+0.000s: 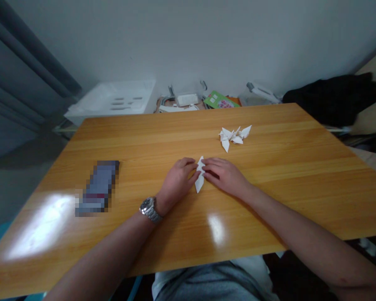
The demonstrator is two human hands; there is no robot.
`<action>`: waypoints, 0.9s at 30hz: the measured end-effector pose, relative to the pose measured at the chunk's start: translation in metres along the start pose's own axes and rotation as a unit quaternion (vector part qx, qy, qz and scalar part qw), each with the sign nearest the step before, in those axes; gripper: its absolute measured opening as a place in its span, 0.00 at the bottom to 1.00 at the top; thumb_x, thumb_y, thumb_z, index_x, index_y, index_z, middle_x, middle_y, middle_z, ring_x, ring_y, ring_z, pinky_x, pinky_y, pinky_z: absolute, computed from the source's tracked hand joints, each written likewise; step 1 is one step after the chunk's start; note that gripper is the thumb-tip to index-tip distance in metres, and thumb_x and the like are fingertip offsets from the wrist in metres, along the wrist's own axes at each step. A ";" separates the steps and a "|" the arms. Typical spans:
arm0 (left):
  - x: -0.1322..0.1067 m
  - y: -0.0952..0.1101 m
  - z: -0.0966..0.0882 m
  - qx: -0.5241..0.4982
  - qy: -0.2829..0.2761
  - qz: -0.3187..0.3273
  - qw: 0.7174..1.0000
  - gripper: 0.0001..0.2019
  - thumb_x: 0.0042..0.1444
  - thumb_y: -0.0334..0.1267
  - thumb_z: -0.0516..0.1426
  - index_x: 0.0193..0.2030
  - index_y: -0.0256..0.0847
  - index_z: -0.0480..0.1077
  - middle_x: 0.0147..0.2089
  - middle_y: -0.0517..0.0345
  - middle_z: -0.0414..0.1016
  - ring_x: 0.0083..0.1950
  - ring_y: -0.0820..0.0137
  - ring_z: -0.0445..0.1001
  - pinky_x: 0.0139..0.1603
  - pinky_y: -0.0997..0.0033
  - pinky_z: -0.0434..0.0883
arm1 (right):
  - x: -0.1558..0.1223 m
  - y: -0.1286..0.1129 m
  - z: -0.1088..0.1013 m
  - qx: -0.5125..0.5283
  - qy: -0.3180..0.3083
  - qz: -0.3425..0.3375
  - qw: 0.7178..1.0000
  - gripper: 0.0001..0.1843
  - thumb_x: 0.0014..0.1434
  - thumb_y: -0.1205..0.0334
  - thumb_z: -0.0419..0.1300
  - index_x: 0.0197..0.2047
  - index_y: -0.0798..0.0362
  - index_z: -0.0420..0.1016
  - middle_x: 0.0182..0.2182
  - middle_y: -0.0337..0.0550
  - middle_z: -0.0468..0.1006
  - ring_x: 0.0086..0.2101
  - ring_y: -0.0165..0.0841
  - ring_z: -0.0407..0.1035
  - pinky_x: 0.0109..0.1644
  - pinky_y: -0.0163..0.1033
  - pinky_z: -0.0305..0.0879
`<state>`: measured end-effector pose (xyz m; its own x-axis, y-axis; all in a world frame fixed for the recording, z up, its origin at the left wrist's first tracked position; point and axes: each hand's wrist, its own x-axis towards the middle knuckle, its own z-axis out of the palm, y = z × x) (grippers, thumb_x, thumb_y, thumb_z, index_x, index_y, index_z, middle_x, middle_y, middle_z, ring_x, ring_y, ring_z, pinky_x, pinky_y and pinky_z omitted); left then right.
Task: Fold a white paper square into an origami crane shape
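Note:
A narrow piece of folded white paper (199, 182) lies on the wooden table, pointed at both ends. From its left side my left hand (180, 179) holds its edge with bent fingers and the thumb low. Opposite, my right hand (224, 173) has its fingertips on the right edge, the thumb a little apart below. The fingertips cover parts of the paper's middle. Beyond my right hand sit folded white paper figures (235, 136) with pointed tips, close together.
On the left of the table (144, 142) lies a pixelated phone-like object (98, 188). Behind the far edge are a white plastic tray (113, 98), a green booklet (221, 100) and a white box (188, 100). Dark cloth (329, 100) is heaped at the right.

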<state>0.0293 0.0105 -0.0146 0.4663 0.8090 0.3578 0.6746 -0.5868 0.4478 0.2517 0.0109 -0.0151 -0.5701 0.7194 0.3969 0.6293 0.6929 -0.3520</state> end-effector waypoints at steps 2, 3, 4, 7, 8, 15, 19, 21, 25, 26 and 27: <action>0.000 0.002 -0.001 0.012 -0.004 0.000 1.000 0.11 0.68 0.40 0.58 0.53 0.38 0.76 0.55 0.47 0.76 0.56 0.60 0.75 0.62 0.57 0.74 | -0.001 0.000 -0.001 -0.013 -0.007 -0.005 1.000 0.14 0.71 0.58 0.58 0.52 0.55 0.81 0.54 0.53 0.81 0.56 0.45 0.74 0.63 0.53 0.70; -0.001 0.003 -0.001 0.016 -0.004 -0.001 1.000 0.12 0.68 0.40 0.58 0.54 0.38 0.76 0.55 0.47 0.76 0.56 0.59 0.74 0.62 0.57 0.74 | -0.001 0.000 -0.001 -0.019 -0.007 -0.005 1.000 0.15 0.72 0.58 0.57 0.53 0.54 0.81 0.55 0.53 0.81 0.56 0.45 0.74 0.62 0.53 0.70; -0.001 0.003 -0.002 0.021 -0.004 -0.004 1.000 0.13 0.68 0.41 0.59 0.55 0.38 0.76 0.56 0.47 0.76 0.56 0.59 0.74 0.61 0.56 0.74 | -0.001 0.000 -0.001 -0.026 -0.007 -0.007 1.000 0.16 0.72 0.57 0.57 0.55 0.53 0.81 0.55 0.54 0.80 0.56 0.45 0.74 0.62 0.53 0.70; -0.001 0.003 -0.004 0.036 -0.002 -0.016 0.999 0.16 0.67 0.44 0.59 0.56 0.39 0.75 0.55 0.47 0.75 0.55 0.59 0.75 0.60 0.56 0.74 | -0.002 -0.002 -0.004 -0.039 -0.016 -0.024 0.999 0.18 0.72 0.55 0.57 0.58 0.52 0.79 0.56 0.54 0.80 0.56 0.45 0.73 0.63 0.55 0.69; -0.001 0.003 -0.005 0.043 -0.003 -0.020 0.999 0.16 0.67 0.45 0.59 0.56 0.39 0.76 0.55 0.47 0.75 0.54 0.59 0.75 0.60 0.56 0.74 | -0.002 -0.002 -0.004 -0.040 -0.019 -0.029 0.999 0.18 0.72 0.56 0.57 0.59 0.52 0.78 0.56 0.53 0.80 0.56 0.45 0.73 0.63 0.56 0.68; -0.001 -0.005 -0.008 0.080 -0.010 -0.012 0.997 0.14 0.67 0.40 0.59 0.56 0.42 0.77 0.49 0.50 0.74 0.48 0.61 0.73 0.54 0.57 0.74 | -0.001 0.000 -0.007 -0.010 -0.024 -0.024 0.999 0.15 0.72 0.59 0.57 0.55 0.53 0.81 0.51 0.51 0.82 0.51 0.42 0.75 0.59 0.52 0.72; -0.001 -0.009 -0.006 0.058 -0.015 0.001 0.998 0.14 0.66 0.39 0.59 0.57 0.43 0.76 0.49 0.50 0.73 0.48 0.61 0.73 0.54 0.58 0.74 | -0.002 0.000 -0.006 -0.013 -0.025 -0.023 0.999 0.17 0.72 0.59 0.56 0.58 0.52 0.80 0.55 0.53 0.79 0.55 0.44 0.73 0.61 0.53 0.71; -0.001 -0.010 -0.006 0.044 -0.013 0.002 0.999 0.14 0.67 0.39 0.59 0.57 0.43 0.76 0.48 0.50 0.73 0.48 0.61 0.72 0.54 0.58 0.73 | -0.002 0.000 -0.006 -0.016 -0.028 -0.026 0.999 0.17 0.72 0.59 0.56 0.58 0.51 0.79 0.56 0.53 0.78 0.57 0.45 0.72 0.62 0.55 0.70; -0.001 -0.010 -0.004 0.030 -0.013 0.000 0.999 0.14 0.67 0.38 0.59 0.57 0.42 0.76 0.48 0.50 0.72 0.49 0.61 0.72 0.55 0.58 0.73 | -0.001 -0.002 -0.008 -0.024 -0.030 -0.021 0.999 0.16 0.71 0.59 0.58 0.57 0.51 0.79 0.57 0.54 0.77 0.56 0.45 0.72 0.61 0.55 0.71; -0.001 -0.010 -0.004 0.029 -0.015 0.001 0.999 0.14 0.67 0.38 0.59 0.57 0.42 0.76 0.49 0.50 0.72 0.49 0.61 0.72 0.55 0.58 0.74 | -0.001 -0.003 -0.008 -0.027 -0.029 -0.021 0.999 0.15 0.71 0.59 0.58 0.56 0.51 0.79 0.58 0.54 0.76 0.56 0.45 0.72 0.61 0.55 0.71; -0.002 -0.010 -0.003 0.028 -0.016 0.000 0.999 0.14 0.67 0.38 0.58 0.57 0.42 0.76 0.49 0.50 0.72 0.49 0.61 0.72 0.55 0.58 0.74 | -0.001 -0.003 -0.008 -0.030 -0.028 -0.022 0.999 0.15 0.71 0.59 0.58 0.56 0.52 0.79 0.60 0.54 0.75 0.58 0.45 0.71 0.62 0.55 0.70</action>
<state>0.0197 0.0152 -0.0170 0.4846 0.8099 0.3305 0.7053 -0.5853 0.4000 0.2547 0.0080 -0.0076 -0.6257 0.6911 0.3618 0.6329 0.7209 -0.2825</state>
